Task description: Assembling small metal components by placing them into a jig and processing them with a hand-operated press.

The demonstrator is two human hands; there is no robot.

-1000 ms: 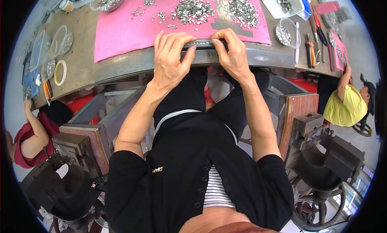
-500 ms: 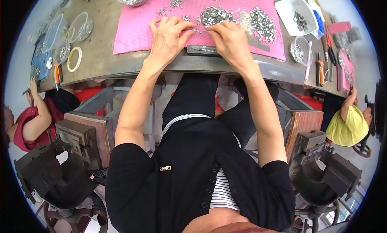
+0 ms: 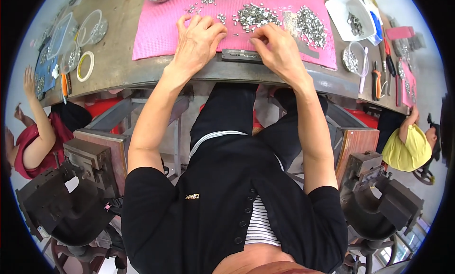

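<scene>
My left hand [image 3: 196, 41] rests over the pink mat [image 3: 156, 39], its fingers bent and thumb drawn in beside the index finger. Anything at its fingertips is too small or hidden to make out. Close to the edge of a pile of small silvery metal pieces [image 3: 256, 16], my right hand [image 3: 277, 44] has thumb and fingers curled together; what they hold, if anything, does not show. A narrow dark metal bar-shaped fixture [image 3: 239, 55] lies at the mat's front edge between my hands. A few loose pieces lie on the mat between them.
Another metal pile [image 3: 311, 27] lies right of my right hand. A white tray [image 3: 348, 20], a round tub of parts [image 3: 351, 59] and orange-handled pliers [image 3: 377, 82] stand at the right. A tape roll [image 3: 85, 66] and clear tubs [image 3: 92, 30] sit left. Co-workers sit at both sides.
My hands have moved slightly apart, the left one a little left and the right one a little right. The co-worker at the left has raised an arm.
</scene>
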